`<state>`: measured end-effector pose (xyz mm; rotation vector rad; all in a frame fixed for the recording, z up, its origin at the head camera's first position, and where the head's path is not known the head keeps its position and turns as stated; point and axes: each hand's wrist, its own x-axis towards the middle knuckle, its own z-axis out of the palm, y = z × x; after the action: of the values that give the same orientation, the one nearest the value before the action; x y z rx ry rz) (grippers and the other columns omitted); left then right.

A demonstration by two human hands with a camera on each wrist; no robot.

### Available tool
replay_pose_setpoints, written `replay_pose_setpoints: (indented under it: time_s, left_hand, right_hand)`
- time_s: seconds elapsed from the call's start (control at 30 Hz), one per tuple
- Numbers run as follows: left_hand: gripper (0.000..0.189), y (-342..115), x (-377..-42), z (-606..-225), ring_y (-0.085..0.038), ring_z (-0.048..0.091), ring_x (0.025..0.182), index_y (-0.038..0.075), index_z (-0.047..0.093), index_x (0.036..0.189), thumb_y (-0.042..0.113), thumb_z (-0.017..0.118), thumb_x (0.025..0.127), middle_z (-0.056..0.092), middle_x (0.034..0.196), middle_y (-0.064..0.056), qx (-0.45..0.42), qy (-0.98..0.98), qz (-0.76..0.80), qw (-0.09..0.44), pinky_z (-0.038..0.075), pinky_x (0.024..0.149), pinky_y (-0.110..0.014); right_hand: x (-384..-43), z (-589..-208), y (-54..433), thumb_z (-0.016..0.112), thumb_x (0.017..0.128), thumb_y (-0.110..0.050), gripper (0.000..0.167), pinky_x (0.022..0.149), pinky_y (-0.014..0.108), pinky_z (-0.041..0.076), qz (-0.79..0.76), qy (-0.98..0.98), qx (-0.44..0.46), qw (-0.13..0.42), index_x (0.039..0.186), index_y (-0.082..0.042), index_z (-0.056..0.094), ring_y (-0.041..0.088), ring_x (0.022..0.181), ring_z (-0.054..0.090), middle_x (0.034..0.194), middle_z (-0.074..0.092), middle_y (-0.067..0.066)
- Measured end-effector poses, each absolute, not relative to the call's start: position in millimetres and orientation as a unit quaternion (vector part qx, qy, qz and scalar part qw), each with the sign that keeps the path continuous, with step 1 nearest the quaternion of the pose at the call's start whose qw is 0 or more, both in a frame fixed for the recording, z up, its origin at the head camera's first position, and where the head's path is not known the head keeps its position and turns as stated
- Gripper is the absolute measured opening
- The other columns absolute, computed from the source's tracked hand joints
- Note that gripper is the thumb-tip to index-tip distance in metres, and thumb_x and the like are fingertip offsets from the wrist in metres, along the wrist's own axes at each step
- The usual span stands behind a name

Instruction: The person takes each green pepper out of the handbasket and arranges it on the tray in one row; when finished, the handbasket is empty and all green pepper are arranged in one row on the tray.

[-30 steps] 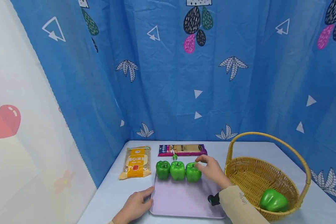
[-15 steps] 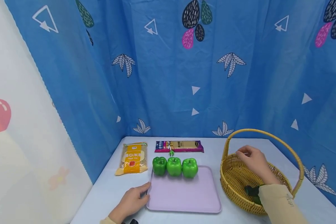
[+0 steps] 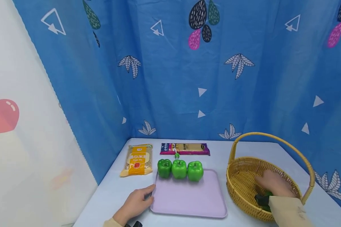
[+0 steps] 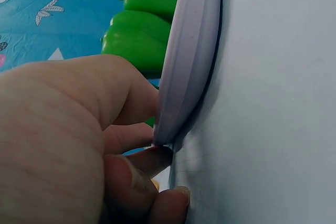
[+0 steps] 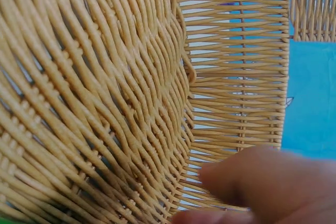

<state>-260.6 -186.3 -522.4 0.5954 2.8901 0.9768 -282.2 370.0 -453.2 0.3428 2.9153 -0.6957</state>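
Three green bell peppers (image 3: pixel 179 169) stand in a row along the back of a lilac tray (image 3: pixel 188 198). My left hand (image 3: pixel 136 201) touches the tray's left rim, its fingers right at the edge in the left wrist view. On the right, my right hand (image 3: pixel 274 183) reaches down inside a wicker basket (image 3: pixel 244 201); it is blurred, and nothing shows between its fingers (image 5: pixel 247 179) in the right wrist view. Another green pepper (image 3: pixel 268 193) lies in the basket, mostly hidden under my right wrist.
A yellow-labelled bag of grain (image 3: pixel 137 160) lies left of the tray, and a purple-edged flat packet (image 3: pixel 185 149) lies behind it. The basket's tall handle (image 3: pixel 272 136) arches over its opening. A blue patterned curtain (image 3: pixel 182 78) hangs behind the table.
My right hand has left the right-hand pepper on the tray, moved right over the basket and then lowered into it. My left hand stays at the tray's edge.
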Motion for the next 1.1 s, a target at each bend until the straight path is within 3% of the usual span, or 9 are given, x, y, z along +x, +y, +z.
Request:
replay_pose_setpoints:
  time_s: [0.27, 0.5, 0.7, 1.0, 1.1]
  left_hand:
    - [0.054, -185, -262, -526, -0.036, 0.057, 0.135, 0.009, 0.060, 0.144, 0.034, 0.066, 0.097, 0.061, 0.146, -0.006, 0.193, 0.930, 0.313, 0.014, 0.048, 0.109, -0.059]
    - [0.054, -185, -262, -527, -0.036, 0.058, 0.135, 0.009, 0.060, 0.144, 0.036, 0.066, 0.097, 0.061, 0.146, -0.005, 0.185, 0.931, 0.313, 0.021, 0.048, 0.109, -0.059]
    - [0.054, -185, -262, -525, -0.037, 0.058, 0.135, 0.009, 0.060, 0.144, 0.034, 0.066, 0.097, 0.061, 0.147, -0.006, 0.182, 0.932, 0.312, 0.026, 0.048, 0.108, -0.060]
    - [0.054, -186, -260, -524, -0.036, 0.058, 0.135, 0.009, 0.060, 0.144, 0.034, 0.066, 0.096, 0.062, 0.147, -0.005, 0.173, 0.935, 0.307, 0.029, 0.049, 0.107, -0.059]
    - [0.054, -184, -261, -524, -0.035, 0.057, 0.135, 0.010, 0.060, 0.145, 0.035, 0.065, 0.097, 0.061, 0.147, -0.004, 0.175, 0.935, 0.307, 0.028, 0.049, 0.108, -0.058]
  right_hand:
    - [-279, -454, 371, 0.056, 0.097, -0.029, 0.036, 0.053, 0.032, 0.038, -0.214, 0.961, 0.139, 0.107, 0.064, -0.014, 0.050, 0.015, 0.055, 0.043, 0.059, 0.041, -0.002]
    - [-278, -452, 366, 0.053, 0.097, -0.030, 0.036, 0.059, 0.039, 0.042, -0.204, 0.960, 0.149, 0.120, 0.066, -0.012, 0.055, 0.021, 0.060, 0.052, 0.060, 0.048, 0.001]
    - [-281, -451, 365, 0.054, 0.097, -0.027, 0.036, 0.048, 0.029, 0.039, -0.257, 0.955, 0.136, 0.057, 0.064, -0.012, 0.053, 0.013, 0.050, 0.045, 0.057, 0.044, -0.001]
    - [-286, -456, 362, 0.044, 0.102, -0.032, 0.037, 0.047, 0.035, 0.036, -0.318, 0.936, 0.112, -0.102, 0.072, -0.010, 0.041, 0.019, 0.049, 0.040, 0.057, 0.036, 0.001]
    - [-288, -459, 364, 0.044, 0.104, -0.031, 0.037, 0.048, 0.035, 0.034, -0.317, 0.937, 0.096, -0.110, 0.074, -0.009, 0.042, 0.020, 0.051, 0.038, 0.058, 0.038, 0.002]
